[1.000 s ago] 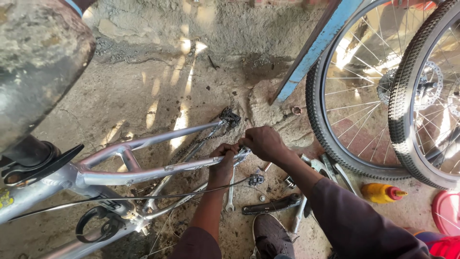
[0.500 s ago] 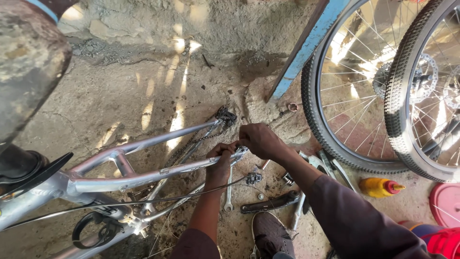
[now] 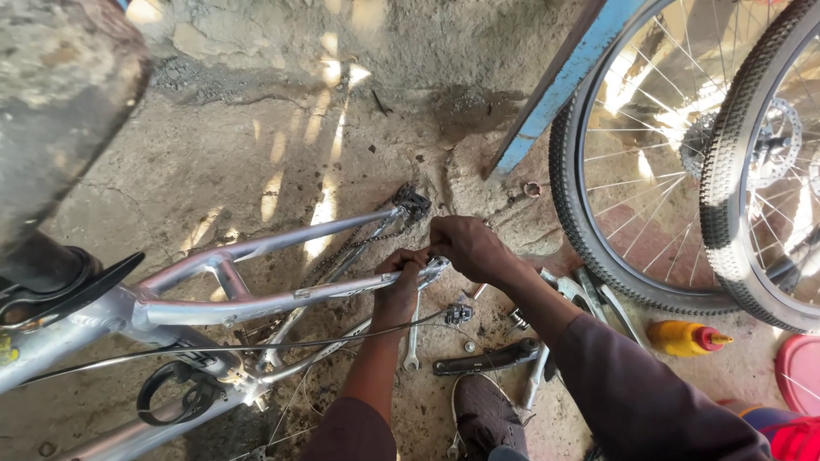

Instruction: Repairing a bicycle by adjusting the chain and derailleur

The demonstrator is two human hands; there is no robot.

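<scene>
A silver bicycle frame [image 3: 256, 299] lies on the dirt floor, its rear stays pointing toward the middle. My left hand [image 3: 401, 277] is closed around the end of the near stay. My right hand [image 3: 465, 246] is clamped over the same rear end, fingers curled on the frame tip. A loose chain [image 3: 342, 252] hangs along the far stay toward a small black part [image 3: 412, 202] at its tip. A thin cable [image 3: 256, 346] runs under the frame.
Two spoked wheels [image 3: 649, 171] lean at the right beside a blue post [image 3: 559, 81]. A spanner [image 3: 412, 341], a black crank arm [image 3: 487, 357], small parts, a yellow bottle [image 3: 683, 337] and a red lid [image 3: 799, 371] lie on the floor. My shoe [image 3: 483, 418] is below.
The view has shifted slightly. Both hands stay at the frame's rear end with no clear movement.
</scene>
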